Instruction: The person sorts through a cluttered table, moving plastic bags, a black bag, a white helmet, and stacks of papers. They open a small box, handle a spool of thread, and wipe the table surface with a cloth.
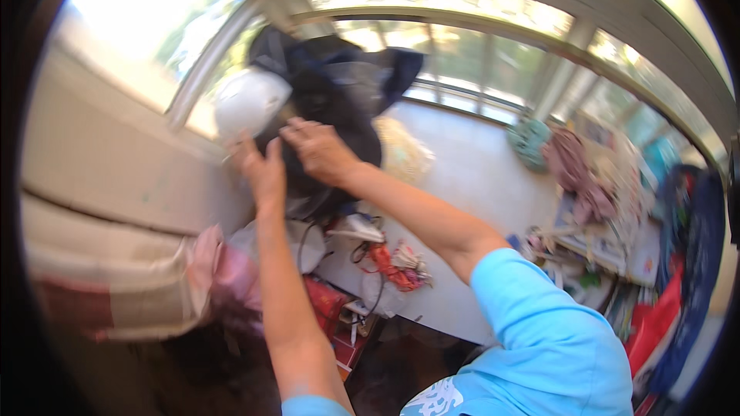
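A round white helmet (248, 101), blurred, sits against a heap of dark fabric (341, 92) that looks like a bag or jacket, in the window corner. The fingertips of my left hand (257, 170) meet the lower edge of the helmet, thumb held apart; blur hides whether they grip it. To its right, my right hand (324, 150) lies over the front of the dark fabric, fingers extended towards the helmet and nothing visibly held. A pale yellow, textured cloth or bag (403, 150) shows behind the heap's right side.
On the white tabletop (474, 179) lie a bundle of red cord or cloth (396, 268) and dark cables. A mauve cloth (578, 173) and a green bag (529, 141) stand by the barred windows (485, 69). A pink cloth (231, 274) hangs at left.
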`<state>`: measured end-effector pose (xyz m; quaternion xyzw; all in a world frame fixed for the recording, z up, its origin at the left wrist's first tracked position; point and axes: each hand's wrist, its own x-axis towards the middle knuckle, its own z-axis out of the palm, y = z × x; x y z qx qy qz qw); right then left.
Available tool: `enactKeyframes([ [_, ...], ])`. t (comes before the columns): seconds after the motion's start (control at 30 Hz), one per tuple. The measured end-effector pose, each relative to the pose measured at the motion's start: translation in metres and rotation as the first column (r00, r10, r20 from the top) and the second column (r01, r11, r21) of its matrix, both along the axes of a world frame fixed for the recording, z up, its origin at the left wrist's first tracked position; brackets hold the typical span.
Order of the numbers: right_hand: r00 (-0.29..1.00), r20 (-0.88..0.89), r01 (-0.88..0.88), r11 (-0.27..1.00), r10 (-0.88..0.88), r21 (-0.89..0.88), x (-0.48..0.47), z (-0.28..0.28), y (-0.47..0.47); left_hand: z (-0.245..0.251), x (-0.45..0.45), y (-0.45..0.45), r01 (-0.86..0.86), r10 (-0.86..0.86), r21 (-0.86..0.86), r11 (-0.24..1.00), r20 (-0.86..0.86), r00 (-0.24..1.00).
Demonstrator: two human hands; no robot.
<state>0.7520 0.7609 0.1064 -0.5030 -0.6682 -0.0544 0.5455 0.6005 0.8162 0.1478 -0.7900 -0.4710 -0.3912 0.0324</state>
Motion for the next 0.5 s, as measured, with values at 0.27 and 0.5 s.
enactKeyframes([
  [0.27, 0.987, 0.160, 0.042, 0.911, 0.027, -0.410, 0.011, 0.014, -0.008, -0.030, 0.001, 0.013, -0.030, 0.033, 0.019, 0.999, -0.204, 0.979],
  [0.5, 0.997, -0.076, 0.003, 0.996, -0.009, -0.089, 0.024, 0.024, -0.154, -0.001, 0.019, -0.042, 0.080, -0.083, -0.030, 0.996, -0.117, 0.990],
])
